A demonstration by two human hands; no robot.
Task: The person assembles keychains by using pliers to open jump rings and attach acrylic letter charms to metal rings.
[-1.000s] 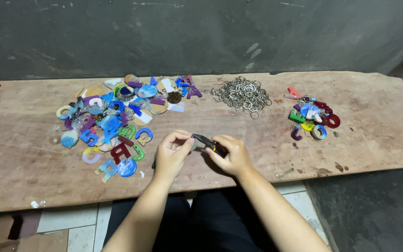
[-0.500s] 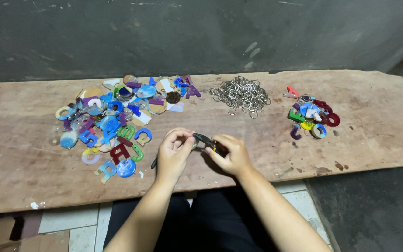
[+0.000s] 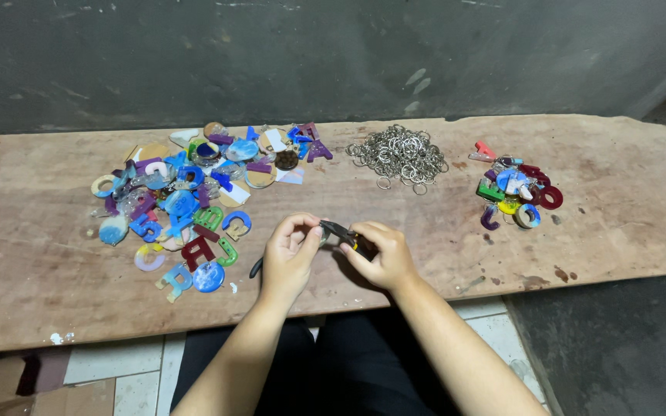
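Worn wooden bench (image 3: 55,285) (stained), dark wall (image 3: 333,54), tiled floor (image 3: 129,374)

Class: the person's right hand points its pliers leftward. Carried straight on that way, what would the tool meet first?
Most likely the left hand: the pliers in the right hand already point at its fingertips, though depth is uncertain.

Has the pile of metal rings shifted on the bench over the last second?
No. The pile of metal rings lies at the same spot on the wooden bench, midway between the big heap of coloured letters and the smaller heap.
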